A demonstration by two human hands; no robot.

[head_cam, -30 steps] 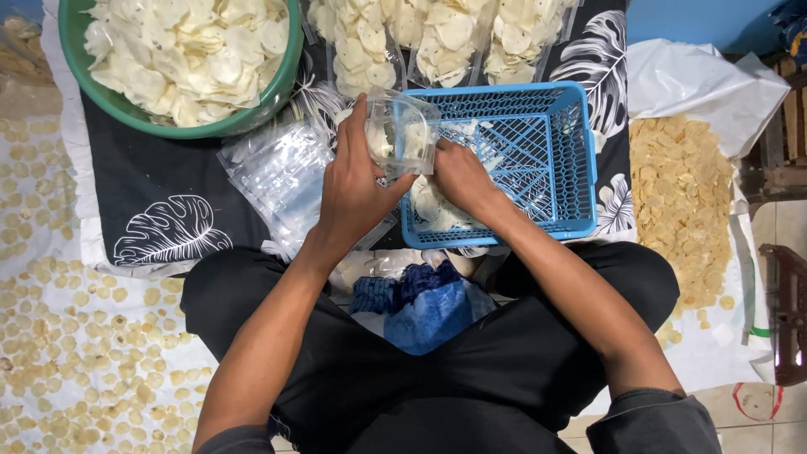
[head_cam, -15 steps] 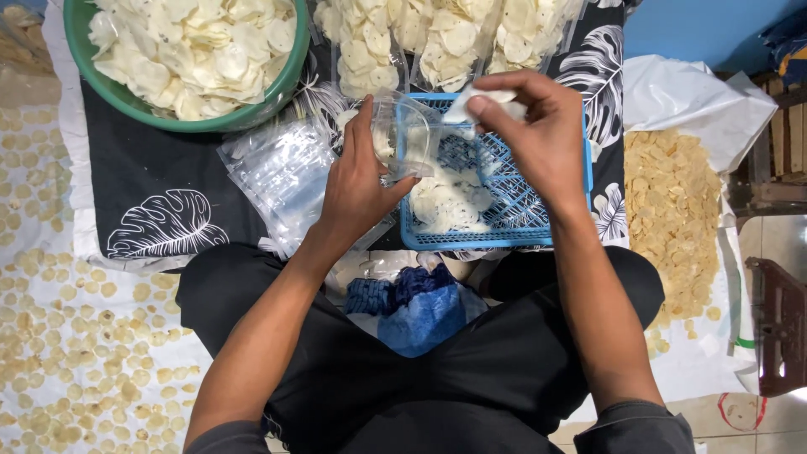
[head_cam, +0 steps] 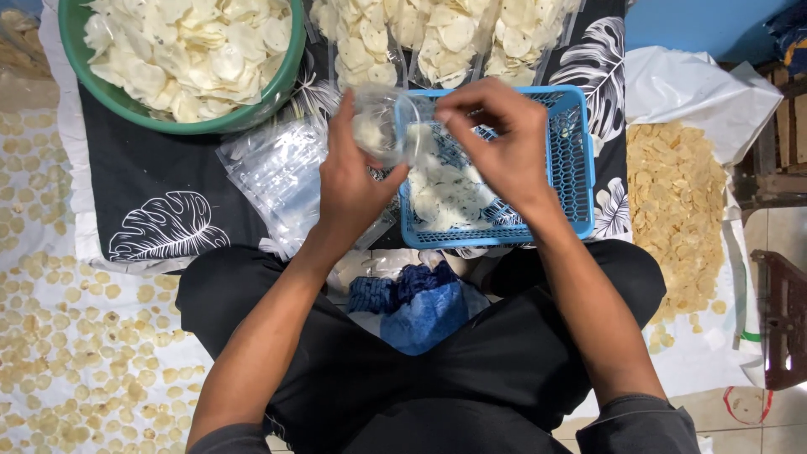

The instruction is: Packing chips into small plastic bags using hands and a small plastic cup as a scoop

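My left hand grips a small clear plastic bag that holds a few white chips, held up just left of a blue plastic basket. My right hand is over the basket with its fingertips pinched at the bag's mouth, on what looks like white chips. More white chips lie in the basket's near left part. My black-clad legs are crossed below, with a blue cloth in my lap.
A green bowl heaped with white chips stands at the top left. Empty clear bags lie left of my left hand. Filled bags line the far side. Yellowish chips are spread on white plastic at right; small round ones cover the sheet at left.
My right hand lifted out of the basket with chips, rose to the far side, then came back down to the bag's mouth. My left hand raised the bag slightly.
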